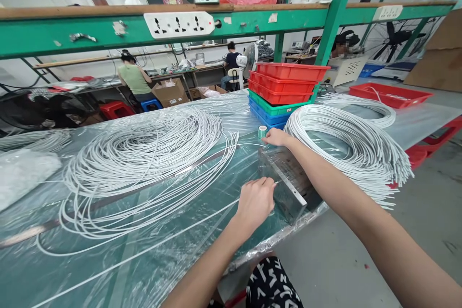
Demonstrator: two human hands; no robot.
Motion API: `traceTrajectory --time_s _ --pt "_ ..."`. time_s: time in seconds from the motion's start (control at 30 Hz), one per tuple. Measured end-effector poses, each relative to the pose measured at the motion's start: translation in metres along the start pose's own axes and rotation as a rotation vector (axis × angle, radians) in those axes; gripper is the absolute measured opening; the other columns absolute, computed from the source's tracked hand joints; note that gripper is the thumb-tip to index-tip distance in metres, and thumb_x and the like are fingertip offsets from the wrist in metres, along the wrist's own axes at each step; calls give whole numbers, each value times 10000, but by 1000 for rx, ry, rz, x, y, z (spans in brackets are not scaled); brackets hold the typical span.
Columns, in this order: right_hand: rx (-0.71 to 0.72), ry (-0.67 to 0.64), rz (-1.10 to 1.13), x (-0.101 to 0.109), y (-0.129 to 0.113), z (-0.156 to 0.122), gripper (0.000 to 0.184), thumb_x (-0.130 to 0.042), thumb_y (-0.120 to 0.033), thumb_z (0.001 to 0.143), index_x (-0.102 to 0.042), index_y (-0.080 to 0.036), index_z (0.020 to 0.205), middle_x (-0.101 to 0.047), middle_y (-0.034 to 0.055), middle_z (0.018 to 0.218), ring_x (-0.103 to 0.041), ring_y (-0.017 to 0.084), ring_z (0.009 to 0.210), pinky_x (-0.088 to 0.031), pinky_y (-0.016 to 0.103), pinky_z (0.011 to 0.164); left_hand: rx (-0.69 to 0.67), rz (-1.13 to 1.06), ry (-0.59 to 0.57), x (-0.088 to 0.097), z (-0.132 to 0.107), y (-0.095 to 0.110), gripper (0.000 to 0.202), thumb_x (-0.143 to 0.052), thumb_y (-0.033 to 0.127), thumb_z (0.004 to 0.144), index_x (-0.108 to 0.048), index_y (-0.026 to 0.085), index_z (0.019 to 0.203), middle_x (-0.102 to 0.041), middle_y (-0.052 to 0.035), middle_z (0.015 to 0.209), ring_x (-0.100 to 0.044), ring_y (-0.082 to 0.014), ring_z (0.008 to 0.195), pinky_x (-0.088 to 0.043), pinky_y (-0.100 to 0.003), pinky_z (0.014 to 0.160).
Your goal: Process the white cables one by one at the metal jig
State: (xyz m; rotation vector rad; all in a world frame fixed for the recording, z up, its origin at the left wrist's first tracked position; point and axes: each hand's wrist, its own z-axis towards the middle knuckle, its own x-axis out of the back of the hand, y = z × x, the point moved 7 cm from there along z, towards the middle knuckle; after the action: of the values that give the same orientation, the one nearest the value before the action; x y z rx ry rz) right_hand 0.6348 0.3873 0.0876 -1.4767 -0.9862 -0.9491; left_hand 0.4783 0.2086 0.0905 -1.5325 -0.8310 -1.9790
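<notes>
Curled over the near end of a grey rectangular metal block [288, 185] with the left hand [255, 202], fingers folded in and apparently nipped on a single thin white coated wire strand [216, 211] trailing away to the block's left across the plastic-covered green table [249, 168]; the pinch itself hidden behind the knuckles. Pressed down at the block's far end with the right hand [276, 137], fingers close together, tips out of sight, so impossible to tell whether anything is held there. Just past that far end, at or almost at the right hand's fingertips: a small green roll of tape [262, 131].

As for the strand: judged light, thin, springy and smooth-skinned, likely to slide through a loose pinch and to curl back toward its coiled shape. Best taken between thumb and forefinger close to the block's two ends and kept taut rather than squeezed hard. As for the block: judged heavy and rigid, unlikely to shift under the hands.

Left of the block: a large loose coil of white wire [144, 168], spread wide and prone to tangling. Right of the block: a tidier bundle of white wire loops [346, 149], cut ends fanned out toward the table edge.

Beyond the block's far end: a nested stack of shallow plastic trays [285, 91], three red over one green over blue, insides hidden by the nesting and the viewing angle. Further beyond and to the right: a single shallow red plastic tray [391, 94] with what looks like a loop of white wire inside.
</notes>
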Motion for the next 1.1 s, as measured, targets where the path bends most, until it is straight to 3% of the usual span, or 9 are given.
traceTrajectory --time_s 0.83,1.1 --pt "15 8 25 0 -1 1 279 -558 -323 895 -778 -169 821 -688 33 696 -618 157 695 -407 215 629 22 -5 -47 -4 0 1 301 -329 216 1021 -590 185 875 -669 -54 822 -661 -194 778 -408 -283 626" --pt "12 -8 20 -1 -1 0 276 -553 -314 900 -767 -165 808 -705 36 761 -610 145 697 -396 210 620 24 -4 -53 -4 0 1 293 -338 214 1021 -594 185 879 -675 -49 831 -665 -199 781 -406 -282 629"
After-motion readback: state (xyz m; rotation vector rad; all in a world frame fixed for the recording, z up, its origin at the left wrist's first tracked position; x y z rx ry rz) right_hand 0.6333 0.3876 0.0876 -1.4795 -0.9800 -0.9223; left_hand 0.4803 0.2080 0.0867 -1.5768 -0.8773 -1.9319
